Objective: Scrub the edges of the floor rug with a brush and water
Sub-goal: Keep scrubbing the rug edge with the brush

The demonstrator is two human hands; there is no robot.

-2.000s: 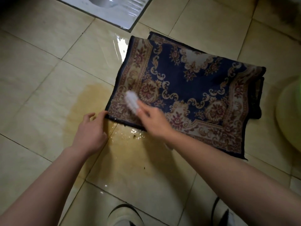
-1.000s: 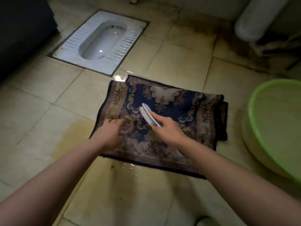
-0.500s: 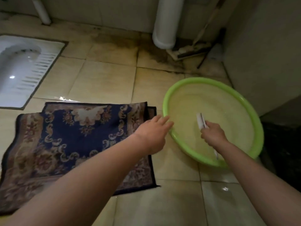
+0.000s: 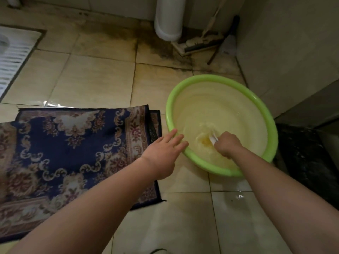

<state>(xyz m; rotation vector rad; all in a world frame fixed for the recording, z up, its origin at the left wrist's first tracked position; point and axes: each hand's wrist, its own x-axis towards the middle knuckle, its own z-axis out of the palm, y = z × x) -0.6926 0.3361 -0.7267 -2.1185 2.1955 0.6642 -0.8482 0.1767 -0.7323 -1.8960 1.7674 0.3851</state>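
Inside the green basin (image 4: 271, 121), the right hand (image 4: 228, 144) grips the white brush (image 4: 213, 138) in water; the left hand (image 4: 163, 154), open, reaches its near rim, rug (image 4: 73, 149) beside.

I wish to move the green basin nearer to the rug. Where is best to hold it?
Probably grip the green basin by its rolled rim, both hands on opposite sides from above. It holds water, so a one-sided grip may tip it. The left hand already reaches the near-left rim.
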